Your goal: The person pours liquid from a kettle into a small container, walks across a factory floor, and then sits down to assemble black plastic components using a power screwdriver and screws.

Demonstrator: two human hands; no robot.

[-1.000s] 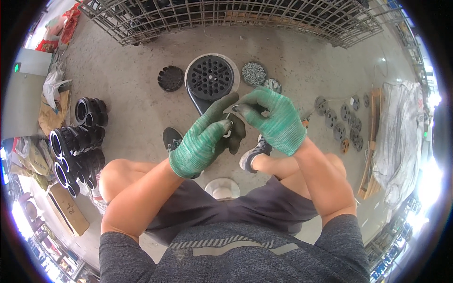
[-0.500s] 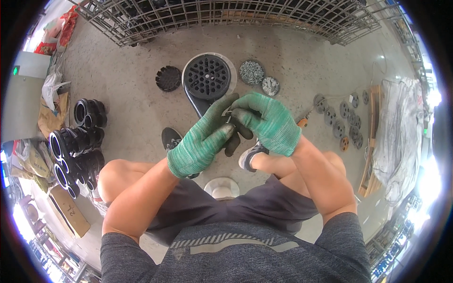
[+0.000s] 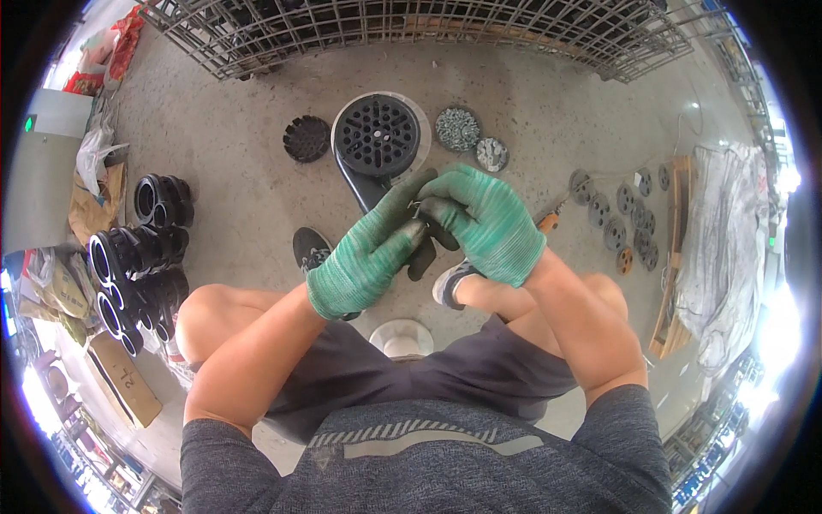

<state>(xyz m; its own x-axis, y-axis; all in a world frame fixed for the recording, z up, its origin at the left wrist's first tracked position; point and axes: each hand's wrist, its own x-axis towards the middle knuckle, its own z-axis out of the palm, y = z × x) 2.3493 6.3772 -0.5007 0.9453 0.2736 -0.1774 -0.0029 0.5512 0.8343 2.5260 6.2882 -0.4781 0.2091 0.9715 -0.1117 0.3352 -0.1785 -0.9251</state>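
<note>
The green-and-black-gloved left hand (image 3: 364, 261) pinches a small, shiny metal piece (image 3: 417, 206) between thumb and fingers; the matching right hand (image 3: 490, 224) curls its fingertips right at it, though I cannot tell whether they grip. Beyond both hands lies a round black perforated disc (image 3: 377, 134), with 2 round clusters of small grey metal parts (image 3: 458, 128) to its right

Your left glove (image 3: 355, 270) and your right glove (image 3: 499, 231) are both green with paler streaks, and partly blackish. Your shirt (image 3: 390, 475) is dark grey, with pale slanted stripes. The round plate (image 3: 378, 144) is black, patterned with many holes. The carton (image 3: 122, 377) is brown; the floor (image 3: 231, 111) is grey.
</note>
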